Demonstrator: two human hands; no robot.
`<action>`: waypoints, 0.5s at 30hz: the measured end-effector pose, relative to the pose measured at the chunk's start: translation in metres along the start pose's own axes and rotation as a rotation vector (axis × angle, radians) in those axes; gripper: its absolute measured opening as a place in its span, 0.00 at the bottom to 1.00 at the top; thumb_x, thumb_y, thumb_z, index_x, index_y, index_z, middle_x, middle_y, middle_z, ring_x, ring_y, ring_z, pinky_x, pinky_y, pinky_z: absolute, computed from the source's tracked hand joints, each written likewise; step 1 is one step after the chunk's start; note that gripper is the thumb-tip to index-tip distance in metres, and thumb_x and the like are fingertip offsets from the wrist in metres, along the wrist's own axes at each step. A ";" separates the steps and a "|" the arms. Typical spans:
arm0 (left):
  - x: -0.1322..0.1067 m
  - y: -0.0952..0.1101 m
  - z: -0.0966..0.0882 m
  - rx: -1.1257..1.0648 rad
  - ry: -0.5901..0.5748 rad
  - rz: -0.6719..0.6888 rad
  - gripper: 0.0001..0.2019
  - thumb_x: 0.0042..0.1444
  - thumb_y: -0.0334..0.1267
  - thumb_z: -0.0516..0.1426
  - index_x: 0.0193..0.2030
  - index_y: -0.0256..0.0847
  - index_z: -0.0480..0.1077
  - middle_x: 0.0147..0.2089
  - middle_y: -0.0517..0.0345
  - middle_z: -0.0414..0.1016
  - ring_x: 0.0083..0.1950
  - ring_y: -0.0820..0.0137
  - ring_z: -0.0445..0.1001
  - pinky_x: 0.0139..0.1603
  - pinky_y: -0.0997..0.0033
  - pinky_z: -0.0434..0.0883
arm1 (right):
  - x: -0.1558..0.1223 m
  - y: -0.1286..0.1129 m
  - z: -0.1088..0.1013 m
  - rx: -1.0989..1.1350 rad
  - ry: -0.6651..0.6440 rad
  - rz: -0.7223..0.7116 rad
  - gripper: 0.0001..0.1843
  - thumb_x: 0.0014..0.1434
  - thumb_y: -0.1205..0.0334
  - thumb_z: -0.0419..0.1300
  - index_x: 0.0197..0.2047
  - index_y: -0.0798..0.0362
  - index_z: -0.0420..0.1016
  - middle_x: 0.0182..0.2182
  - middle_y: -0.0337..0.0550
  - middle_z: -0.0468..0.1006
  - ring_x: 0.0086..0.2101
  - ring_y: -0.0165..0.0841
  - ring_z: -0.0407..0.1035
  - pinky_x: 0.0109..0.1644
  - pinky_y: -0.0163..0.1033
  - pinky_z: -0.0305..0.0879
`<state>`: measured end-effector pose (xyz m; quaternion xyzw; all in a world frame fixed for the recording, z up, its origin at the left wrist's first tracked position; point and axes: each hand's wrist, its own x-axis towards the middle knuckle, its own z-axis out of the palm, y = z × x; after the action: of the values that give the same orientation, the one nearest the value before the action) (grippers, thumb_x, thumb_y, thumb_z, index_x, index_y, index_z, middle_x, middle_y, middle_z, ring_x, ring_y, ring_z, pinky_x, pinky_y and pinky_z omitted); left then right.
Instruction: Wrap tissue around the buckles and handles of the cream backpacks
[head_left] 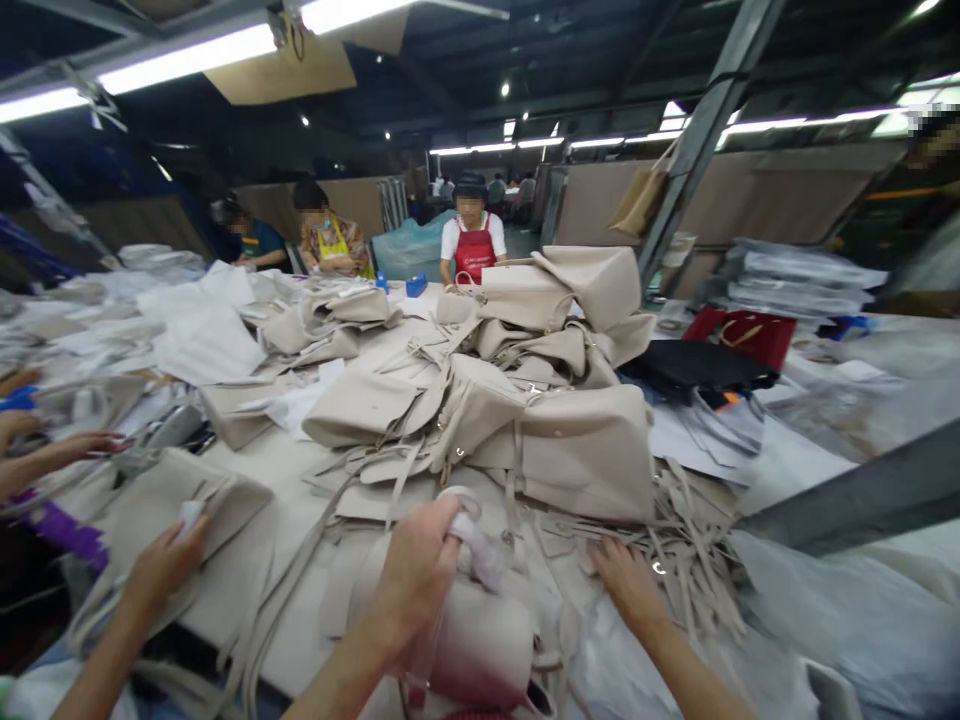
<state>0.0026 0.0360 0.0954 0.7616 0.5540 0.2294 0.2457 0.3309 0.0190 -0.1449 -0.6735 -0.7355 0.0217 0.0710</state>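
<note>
In my left hand [420, 560], closed in front of me, is white crumpled wrapping [478, 555] next to a curved beige bag handle [459, 495]. Below that hand a small beige handbag [484, 645] lies close to my body, its lower part tinged pink. My right hand [626, 580] reaches forward with its fingers stretched out, touching the left side of a tangled heap of beige straps [694, 560]; the fingertips are partly hard to make out. Just beyond both hands rises a pile of beige handbags [589, 450] with small metal fittings.
On the left, a co-worker's hand [169, 550] holds a beige bag [225, 505]; another hand [82, 450] is beside it. A person in a red apron [476, 250] sits across the table. A metal post [862, 490] slants in at right, near clear plastic bags [847, 610].
</note>
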 end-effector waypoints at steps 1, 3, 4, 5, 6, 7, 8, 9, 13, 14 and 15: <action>0.005 0.003 0.000 -0.032 0.027 -0.044 0.07 0.50 0.28 0.45 0.25 0.43 0.58 0.26 0.61 0.65 0.30 0.68 0.64 0.32 0.70 0.56 | 0.002 0.003 0.003 -0.010 -0.002 -0.032 0.20 0.56 0.78 0.47 0.39 0.54 0.78 0.39 0.60 0.79 0.43 0.50 0.72 0.52 0.56 0.61; 0.013 0.007 0.001 -0.074 0.039 -0.100 0.07 0.51 0.28 0.46 0.25 0.43 0.58 0.25 0.62 0.64 0.30 0.69 0.63 0.32 0.71 0.55 | 0.007 0.009 0.005 -0.017 0.000 -0.086 0.19 0.56 0.77 0.48 0.33 0.52 0.78 0.32 0.54 0.79 0.38 0.45 0.72 0.54 0.54 0.60; 0.014 0.008 0.003 -0.090 0.025 -0.111 0.07 0.51 0.28 0.46 0.25 0.43 0.58 0.25 0.63 0.63 0.30 0.70 0.63 0.32 0.71 0.55 | 0.011 0.011 0.003 -0.015 0.007 -0.100 0.19 0.56 0.77 0.48 0.32 0.51 0.77 0.30 0.51 0.79 0.36 0.43 0.73 0.54 0.51 0.61; 0.015 0.007 0.005 -0.109 -0.003 -0.113 0.06 0.51 0.29 0.47 0.26 0.42 0.58 0.25 0.63 0.63 0.30 0.70 0.63 0.32 0.71 0.55 | 0.014 0.011 -0.001 -0.012 0.017 -0.102 0.19 0.56 0.77 0.47 0.32 0.51 0.77 0.29 0.50 0.79 0.35 0.42 0.72 0.52 0.50 0.62; 0.014 0.006 0.007 -0.138 -0.037 -0.108 0.05 0.51 0.30 0.49 0.26 0.42 0.59 0.26 0.64 0.63 0.30 0.70 0.63 0.31 0.71 0.55 | 0.017 0.010 -0.008 -0.013 0.028 -0.098 0.19 0.57 0.76 0.47 0.35 0.51 0.77 0.29 0.49 0.79 0.33 0.41 0.72 0.50 0.48 0.63; 0.012 0.003 0.009 -0.177 -0.072 -0.099 0.04 0.51 0.31 0.50 0.27 0.42 0.60 0.26 0.64 0.63 0.31 0.70 0.63 0.31 0.72 0.55 | 0.019 0.006 -0.019 -0.004 0.048 -0.086 0.19 0.59 0.74 0.46 0.38 0.51 0.77 0.30 0.49 0.79 0.32 0.41 0.73 0.47 0.47 0.65; 0.011 0.000 0.010 -0.223 -0.098 -0.095 0.03 0.50 0.32 0.52 0.27 0.41 0.61 0.26 0.65 0.63 0.31 0.70 0.63 0.31 0.72 0.55 | 0.020 0.000 -0.033 0.025 0.083 -0.068 0.18 0.61 0.70 0.46 0.42 0.51 0.77 0.32 0.50 0.80 0.33 0.40 0.73 0.45 0.45 0.66; 0.010 -0.004 0.012 -0.272 -0.108 -0.097 0.02 0.50 0.33 0.53 0.27 0.41 0.62 0.27 0.65 0.63 0.32 0.71 0.63 0.32 0.73 0.55 | 0.018 -0.008 -0.050 0.066 0.123 -0.058 0.18 0.63 0.66 0.46 0.46 0.50 0.76 0.36 0.51 0.80 0.33 0.40 0.74 0.43 0.44 0.67; 0.011 -0.017 0.015 -0.477 -0.044 -0.134 0.05 0.45 0.32 0.57 0.30 0.40 0.64 0.28 0.66 0.62 0.32 0.72 0.61 0.32 0.75 0.57 | -0.011 -0.061 -0.123 0.455 0.331 -0.134 0.18 0.64 0.57 0.51 0.55 0.43 0.72 0.39 0.48 0.80 0.38 0.39 0.75 0.42 0.40 0.68; 0.013 -0.019 0.015 -0.535 -0.036 -0.139 0.07 0.45 0.32 0.57 0.32 0.40 0.64 0.28 0.66 0.62 0.32 0.73 0.61 0.32 0.76 0.58 | -0.022 -0.077 -0.134 0.521 0.339 -0.209 0.18 0.62 0.58 0.54 0.55 0.40 0.73 0.38 0.47 0.81 0.37 0.39 0.75 0.41 0.39 0.68; 0.014 -0.020 0.015 -0.590 -0.035 -0.136 0.08 0.44 0.31 0.58 0.33 0.40 0.64 0.29 0.66 0.63 0.31 0.73 0.61 0.32 0.76 0.58 | -0.031 -0.093 -0.141 0.556 0.324 -0.269 0.20 0.61 0.60 0.57 0.56 0.38 0.72 0.36 0.45 0.81 0.34 0.38 0.75 0.37 0.38 0.68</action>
<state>0.0010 0.0528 0.0723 0.6223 0.5089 0.3502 0.4807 0.2606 -0.0293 0.0040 -0.5201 -0.7628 0.1046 0.3698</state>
